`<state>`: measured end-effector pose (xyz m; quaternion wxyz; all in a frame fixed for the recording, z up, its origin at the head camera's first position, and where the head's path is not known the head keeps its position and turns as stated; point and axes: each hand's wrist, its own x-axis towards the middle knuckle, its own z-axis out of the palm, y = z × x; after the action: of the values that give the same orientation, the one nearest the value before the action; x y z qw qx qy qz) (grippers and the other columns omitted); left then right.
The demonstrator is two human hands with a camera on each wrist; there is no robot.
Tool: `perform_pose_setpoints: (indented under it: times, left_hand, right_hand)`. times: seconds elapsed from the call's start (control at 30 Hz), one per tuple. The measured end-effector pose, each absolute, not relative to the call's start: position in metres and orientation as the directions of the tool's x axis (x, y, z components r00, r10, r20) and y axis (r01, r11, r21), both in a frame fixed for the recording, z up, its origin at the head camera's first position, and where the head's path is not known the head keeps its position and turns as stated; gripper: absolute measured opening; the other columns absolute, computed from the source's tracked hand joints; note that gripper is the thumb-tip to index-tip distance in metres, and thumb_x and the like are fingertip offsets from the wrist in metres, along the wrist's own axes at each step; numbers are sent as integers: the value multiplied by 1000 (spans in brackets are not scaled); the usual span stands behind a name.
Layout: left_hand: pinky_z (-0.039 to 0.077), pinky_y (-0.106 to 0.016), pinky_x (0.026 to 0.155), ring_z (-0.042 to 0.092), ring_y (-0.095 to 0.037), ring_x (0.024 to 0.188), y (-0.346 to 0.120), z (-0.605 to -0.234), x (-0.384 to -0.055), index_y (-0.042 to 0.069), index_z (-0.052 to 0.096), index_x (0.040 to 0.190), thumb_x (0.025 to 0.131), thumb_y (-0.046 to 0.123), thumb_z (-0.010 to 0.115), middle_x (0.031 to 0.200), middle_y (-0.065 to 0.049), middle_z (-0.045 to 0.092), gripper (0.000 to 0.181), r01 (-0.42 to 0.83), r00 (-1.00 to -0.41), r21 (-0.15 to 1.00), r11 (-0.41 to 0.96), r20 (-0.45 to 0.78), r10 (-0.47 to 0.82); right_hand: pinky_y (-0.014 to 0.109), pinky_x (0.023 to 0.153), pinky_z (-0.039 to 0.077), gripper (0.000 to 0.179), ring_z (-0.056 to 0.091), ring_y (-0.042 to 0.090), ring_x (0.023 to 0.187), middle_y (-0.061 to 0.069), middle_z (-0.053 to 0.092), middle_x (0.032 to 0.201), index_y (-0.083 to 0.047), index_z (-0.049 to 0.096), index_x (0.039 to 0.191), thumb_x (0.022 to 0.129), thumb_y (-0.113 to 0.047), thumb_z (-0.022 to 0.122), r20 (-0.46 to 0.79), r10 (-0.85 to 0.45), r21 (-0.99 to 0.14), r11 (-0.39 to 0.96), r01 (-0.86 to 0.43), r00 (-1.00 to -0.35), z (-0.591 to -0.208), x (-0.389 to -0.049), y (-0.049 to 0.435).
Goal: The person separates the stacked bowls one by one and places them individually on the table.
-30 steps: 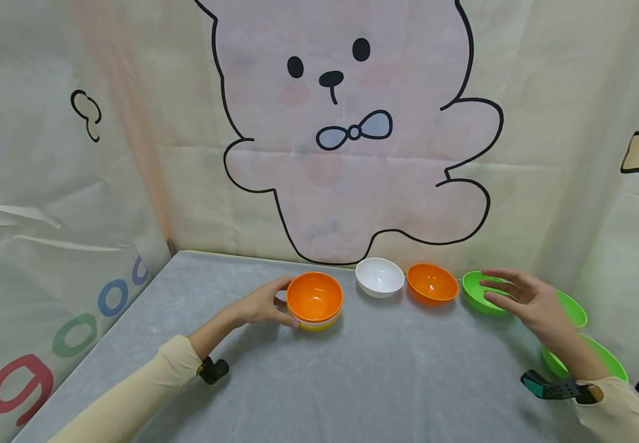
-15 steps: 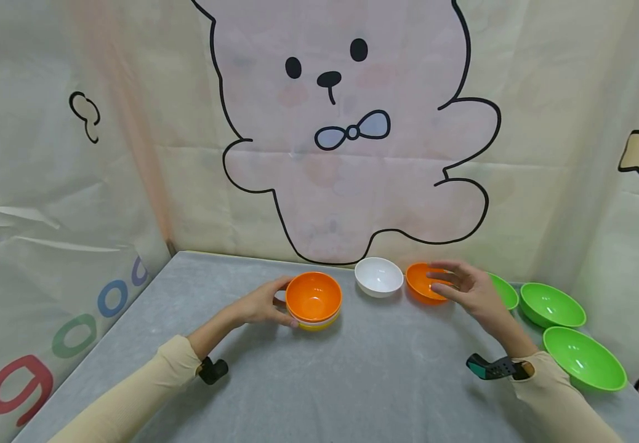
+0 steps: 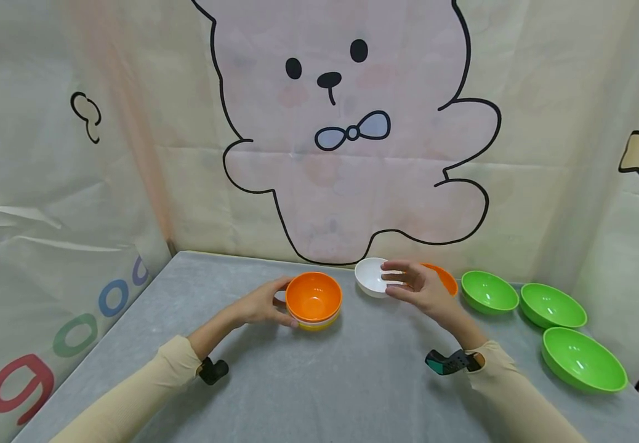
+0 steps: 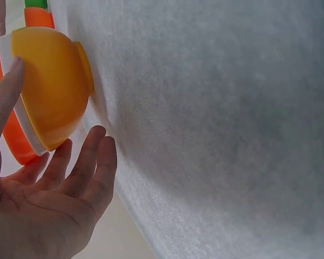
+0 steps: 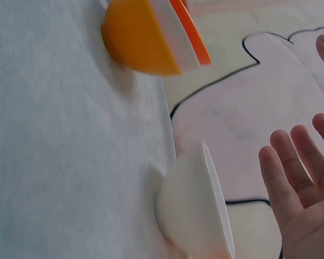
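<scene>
Nested bowls stand on the grey table: an orange bowl (image 3: pixel 314 296) on top, a white one under it, a yellow bowl (image 4: pixel 56 86) at the bottom. My left hand (image 3: pixel 266 306) holds this stack from the left; in the left wrist view the thumb lies on its side and fingertips are at the rims. My right hand (image 3: pixel 416 288) hovers with spread, slightly bent fingers, holding nothing. In the head view it overlaps a single white bowl (image 3: pixel 368 277) and partly covers another orange bowl (image 3: pixel 444 278). The right wrist view shows the fingers (image 5: pixel 299 162) apart from the white bowl.
To the right along the back are two green bowls, one nearer the middle (image 3: pixel 488 292) and one farther right (image 3: pixel 553 306). A larger green bowl (image 3: pixel 584 360) sits nearer the right edge. A printed cloth (image 3: pixel 319 203) hangs behind the grey table (image 3: pixel 341 381).
My right hand has moved left from over the green bowls, past the single orange bowl, to the white bowl, uncovering the green ones. The left hand and stack have stayed put.
</scene>
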<state>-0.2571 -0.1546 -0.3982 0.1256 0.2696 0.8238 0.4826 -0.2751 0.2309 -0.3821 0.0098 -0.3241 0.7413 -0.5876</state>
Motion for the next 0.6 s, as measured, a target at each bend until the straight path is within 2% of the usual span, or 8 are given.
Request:
perform_pose_setpoints:
  times: [0.23, 0.33, 0.47, 0.6]
  left_hand:
    - [50, -42, 101, 45, -33, 132, -154, -398, -255, 1, 44, 149, 81, 9, 89, 144, -13, 50, 82, 302, -833, 867, 396, 38, 551]
    - [49, -43, 102, 44, -34, 132, -154, -398, -254, 1, 44, 149, 80, 9, 89, 144, -13, 50, 82, 293, -836, 870, 397, 32, 547]
    - [49, -43, 101, 44, -34, 132, -154, -397, -253, 1, 45, 148, 80, 10, 89, 143, -13, 50, 82, 296, -836, 868, 399, 33, 548]
    - [50, -42, 101, 45, -34, 132, -154, -396, -254, 1, 44, 148, 80, 9, 89, 143, -13, 51, 82, 303, -832, 870, 389, 42, 554]
  right_hand:
    - [38, 100, 50, 56, 53, 44, 126, 27, 50, 141, 2, 51, 142, 92, 0, 75, 359, -542, -885, 60, -461, -760, -384, -274, 200]
    - [45, 103, 46, 58, 51, 45, 128, 22, 51, 142, 5, 48, 143, 91, 0, 76, 368, -564, -883, 38, -469, -739, -385, -274, 189]
    - [48, 107, 42, 63, 49, 37, 133, 13, 51, 144, 0, 48, 145, 90, -4, 79, 350, -574, -883, 63, -466, -740, -386, -272, 179]
    - [46, 110, 39, 75, 43, 30, 138, 10, 46, 151, -8, 44, 150, 87, -10, 84, 316, -581, -872, 133, -471, -750, -388, -270, 169]
